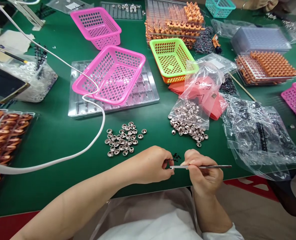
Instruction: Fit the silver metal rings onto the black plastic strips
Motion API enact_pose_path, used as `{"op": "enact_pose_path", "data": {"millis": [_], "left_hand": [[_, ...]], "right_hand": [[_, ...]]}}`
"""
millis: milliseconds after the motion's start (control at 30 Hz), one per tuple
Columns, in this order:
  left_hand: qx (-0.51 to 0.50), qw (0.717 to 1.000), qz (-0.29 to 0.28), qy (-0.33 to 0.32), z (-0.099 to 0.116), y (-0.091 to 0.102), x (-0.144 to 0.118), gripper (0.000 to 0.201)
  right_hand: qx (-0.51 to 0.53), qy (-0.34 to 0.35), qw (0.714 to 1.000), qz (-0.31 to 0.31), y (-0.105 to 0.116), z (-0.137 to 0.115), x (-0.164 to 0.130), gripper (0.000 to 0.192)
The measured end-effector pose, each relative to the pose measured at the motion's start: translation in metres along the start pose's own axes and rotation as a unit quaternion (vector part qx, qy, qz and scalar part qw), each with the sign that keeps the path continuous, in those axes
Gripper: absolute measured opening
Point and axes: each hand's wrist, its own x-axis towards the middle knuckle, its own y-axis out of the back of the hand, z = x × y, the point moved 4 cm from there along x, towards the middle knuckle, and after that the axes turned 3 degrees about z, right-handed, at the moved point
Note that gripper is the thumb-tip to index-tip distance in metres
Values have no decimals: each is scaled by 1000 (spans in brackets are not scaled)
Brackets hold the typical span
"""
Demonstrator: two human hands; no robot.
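A: What were the hands doing at the near edge of the green table (pixel 55 133)?

B: The right hand (pixel 204 176) was closed on slim metal tweezers (pixel 200 166), held level, tips pointing left. The left hand (pixel 151 165) had its fingertips pinched together right at those tips. Something tiny may have been between them, but it was too small to tell.

A: Anything close by?

B: A few small black bits (pixel 176 156) lay just beyond the fingers. Farther left sat a loose heap of silver caps (pixel 124 138); to the right, more of them spilled from a clear bag (pixel 190 116).

A: And the far side?

B: A pink basket (pixel 110 75) rested tilted on a clear tray (pixel 140 96), a green basket (pixel 173 58) to its right, and a white cable (pixel 95 110) curved across the left.
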Motion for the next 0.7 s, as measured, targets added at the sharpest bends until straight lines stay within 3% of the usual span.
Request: {"op": "enact_pose_path", "data": {"millis": [100,200,433,533,700], "left_hand": [[-45,999,10,19,-3,1,2,12],[-174,983,17,46,-11,3,8,19],[-465,881,30,81,-28,10,22,26],[-527,844,28,94,-30,10,24,27],[-550,827,33,112,-29,8,24,22]], "right_hand": [[31,-12,999,5,1,2,0,7],[43,-6,998,42,5,3,1,6],[11,-18,981,194,17,6,6,7],[1,-12,981,193,16,5,6,8],[-27,11,986,166,12,3,3,9]]}}
